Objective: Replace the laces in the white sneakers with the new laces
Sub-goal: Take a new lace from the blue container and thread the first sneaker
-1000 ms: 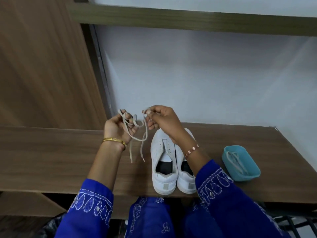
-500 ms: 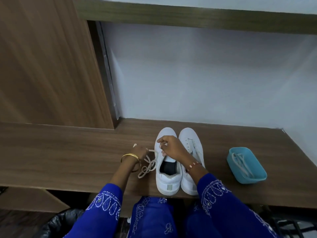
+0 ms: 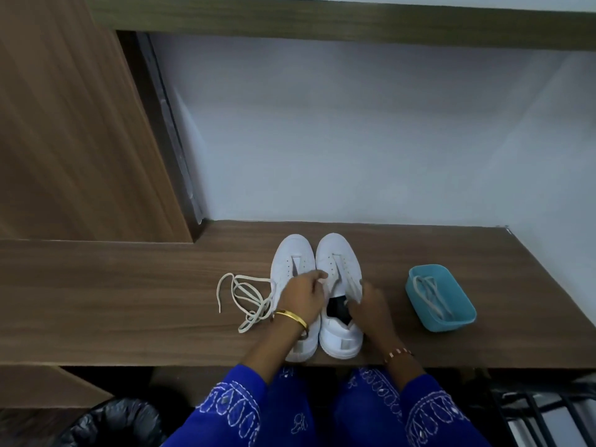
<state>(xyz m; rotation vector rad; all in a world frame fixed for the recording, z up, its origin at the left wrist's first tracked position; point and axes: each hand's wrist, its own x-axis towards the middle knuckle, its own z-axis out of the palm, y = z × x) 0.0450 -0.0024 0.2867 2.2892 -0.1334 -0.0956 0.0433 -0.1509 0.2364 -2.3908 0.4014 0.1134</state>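
Two white sneakers stand side by side on the wooden desk [image 3: 129, 285], toes pointing to the wall; their eyelets show no lace. My left hand [image 3: 303, 296] reaches across the left sneaker [image 3: 290, 258] and pinches the inner eyelet flap of the right sneaker [image 3: 338, 253]. My right hand [image 3: 369, 306] grips that shoe's outer side, thumb at the dark opening. A loose off-white lace [image 3: 248, 300] lies tangled on the desk just left of the shoes. More laces [image 3: 430, 295] lie in a blue tray [image 3: 458, 317] to the right.
A white wall runs close behind the shoes, with a wooden panel [image 3: 64, 140] at the left and a shelf [image 3: 322, 17] overhead. A bin with a black bag [image 3: 113, 424] stands below the desk's front edge at the left, and a dark rack [image 3: 532, 414] at the right.
The lace held up in both hands came down and now lies on the desk left of the shoes. Both hands have moved onto the right sneaker.
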